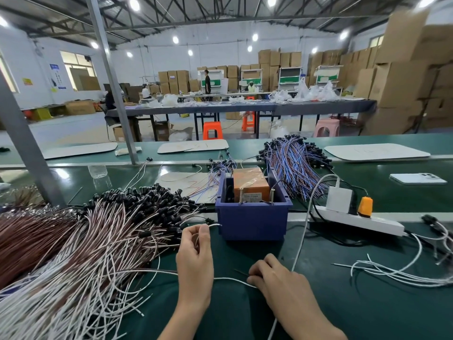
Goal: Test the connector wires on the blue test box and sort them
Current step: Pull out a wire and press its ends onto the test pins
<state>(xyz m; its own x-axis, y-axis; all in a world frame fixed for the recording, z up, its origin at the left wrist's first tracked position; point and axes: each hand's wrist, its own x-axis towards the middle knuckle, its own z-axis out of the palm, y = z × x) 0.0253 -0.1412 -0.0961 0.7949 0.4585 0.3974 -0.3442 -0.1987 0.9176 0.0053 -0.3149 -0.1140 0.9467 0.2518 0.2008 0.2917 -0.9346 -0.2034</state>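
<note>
The blue test box (252, 222) stands on the green bench, with an orange unit (250, 185) and two metal pins inside. My left hand (196, 251) pinches the end of a white connector wire (215, 225) just left of the box's front wall. My right hand (277, 278) rests on the bench with its fingers curled on a thin white wire (230, 280) that runs across towards the left. A big pile of white and brown connector wires (81, 253) with black ends lies at the left.
A bundle of blue and brown wires (294, 163) lies behind the box. A white power strip (362, 220) with an orange plug sits to the right, loose white wires (404, 273) beyond it. A phone (418, 178) lies far right. A grey post (24, 143) stands at the left.
</note>
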